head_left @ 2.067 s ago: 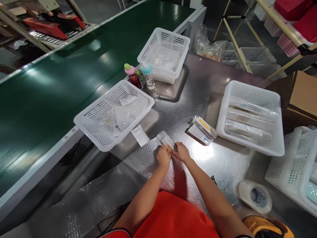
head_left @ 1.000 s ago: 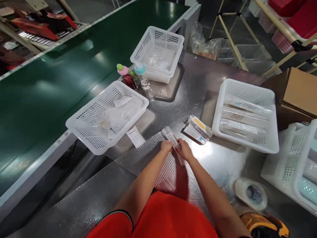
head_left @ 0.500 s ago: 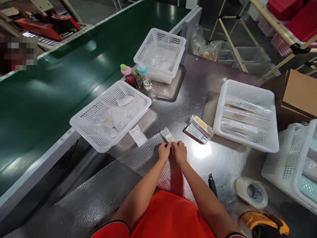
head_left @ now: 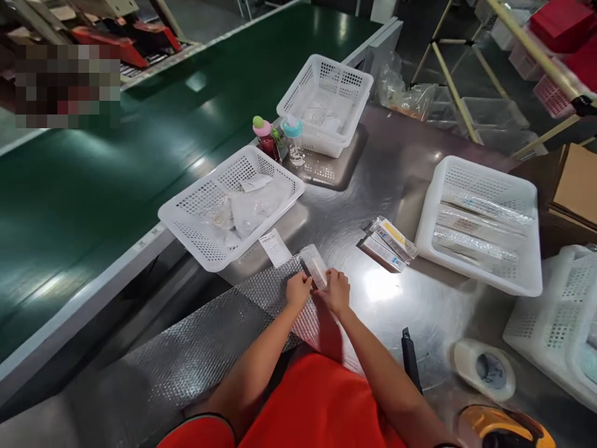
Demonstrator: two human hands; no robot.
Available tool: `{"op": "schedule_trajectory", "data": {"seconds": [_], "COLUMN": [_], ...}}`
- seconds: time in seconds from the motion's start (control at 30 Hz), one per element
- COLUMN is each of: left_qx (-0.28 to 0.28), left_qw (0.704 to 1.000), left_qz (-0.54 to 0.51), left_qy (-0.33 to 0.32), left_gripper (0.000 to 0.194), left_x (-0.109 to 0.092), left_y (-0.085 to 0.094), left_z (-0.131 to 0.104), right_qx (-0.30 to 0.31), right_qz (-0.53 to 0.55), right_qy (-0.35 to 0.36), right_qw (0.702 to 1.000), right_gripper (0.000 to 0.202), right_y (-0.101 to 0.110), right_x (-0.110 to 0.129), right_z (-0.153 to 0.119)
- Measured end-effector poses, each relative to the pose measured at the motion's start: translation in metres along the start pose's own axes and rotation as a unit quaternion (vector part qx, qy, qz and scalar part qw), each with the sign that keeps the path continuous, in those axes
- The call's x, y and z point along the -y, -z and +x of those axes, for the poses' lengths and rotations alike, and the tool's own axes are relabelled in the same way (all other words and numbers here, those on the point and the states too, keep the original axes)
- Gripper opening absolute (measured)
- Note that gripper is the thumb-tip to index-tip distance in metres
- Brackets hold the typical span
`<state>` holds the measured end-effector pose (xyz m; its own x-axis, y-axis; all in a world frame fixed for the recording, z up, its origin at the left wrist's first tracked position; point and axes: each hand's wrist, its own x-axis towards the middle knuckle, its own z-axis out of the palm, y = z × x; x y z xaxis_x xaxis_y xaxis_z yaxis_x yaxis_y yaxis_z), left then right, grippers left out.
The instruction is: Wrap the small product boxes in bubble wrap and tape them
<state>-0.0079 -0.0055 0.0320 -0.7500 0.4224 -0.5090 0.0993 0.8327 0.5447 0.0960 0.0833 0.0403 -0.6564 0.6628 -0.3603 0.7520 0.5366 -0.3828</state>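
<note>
A long sheet of clear bubble wrap (head_left: pixel 186 342) runs across the metal table from lower left to my hands. At its end lies a narrow packet (head_left: pixel 314 264) with bubble wrap around it; what is inside is hard to make out. My right hand (head_left: pixel 337 291) is closed around the near end of this packet. Just left of it, my left hand (head_left: pixel 298 290) is closed with its fingers pinched on the bubble wrap sheet. A white printed slip (head_left: pixel 275 247) lies beyond the sheet, and several small boxes (head_left: pixel 388 244) in clear film lie to the right.
White baskets stand at the left (head_left: pixel 196 255), back (head_left: pixel 326 146) and right (head_left: pixel 532 249); the right one holds wrapped packets. Two bottles (head_left: pixel 295 146) stand between baskets. A black cutter (head_left: pixel 411 361), tape roll (head_left: pixel 485 368) and yellow-black tool (head_left: pixel 504 426) lie near my right arm. A green conveyor (head_left: pixel 186 124) runs behind.
My hands have moved slightly apart, the left one shifting away from the packet. The patterned face that showed on the packet is now covered by bubble wrap. The view has shifted a little left.
</note>
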Motion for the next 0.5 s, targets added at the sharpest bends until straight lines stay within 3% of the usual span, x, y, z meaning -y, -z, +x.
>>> {"op": "schedule_trajectory", "data": {"seconds": [0.1, 0.2, 0.33, 0.5], "left_qx": [0.007, 0.021, 0.071, 0.106], "left_qw": [0.996, 0.963, 0.899, 0.889], "left_qz": [0.055, 0.189, 0.304, 0.305], "left_qy": [-0.068, -0.191, -0.307, -0.325], "left_gripper": [0.016, 0.033, 0.063, 0.069], "left_x": [0.024, 0.042, 0.04, 0.021], "left_y": [0.017, 0.018, -0.007, -0.031], "left_z": [-0.024, -0.044, -0.057, -0.063], "right_qx": [-0.034, -0.022, -0.03, -0.046], "right_qz": [-0.071, -0.135, -0.178, -0.201], "right_qy": [0.028, 0.032, 0.009, 0.0], "right_qw": [0.996, 0.99, 0.984, 0.979], "right_gripper": [0.052, 0.049, 0.05, 0.049], "right_y": [-0.014, -0.014, 0.01, 0.028], "right_x": [0.021, 0.023, -0.01, -0.049], "right_z": [-0.014, -0.016, -0.001, 0.004]}}
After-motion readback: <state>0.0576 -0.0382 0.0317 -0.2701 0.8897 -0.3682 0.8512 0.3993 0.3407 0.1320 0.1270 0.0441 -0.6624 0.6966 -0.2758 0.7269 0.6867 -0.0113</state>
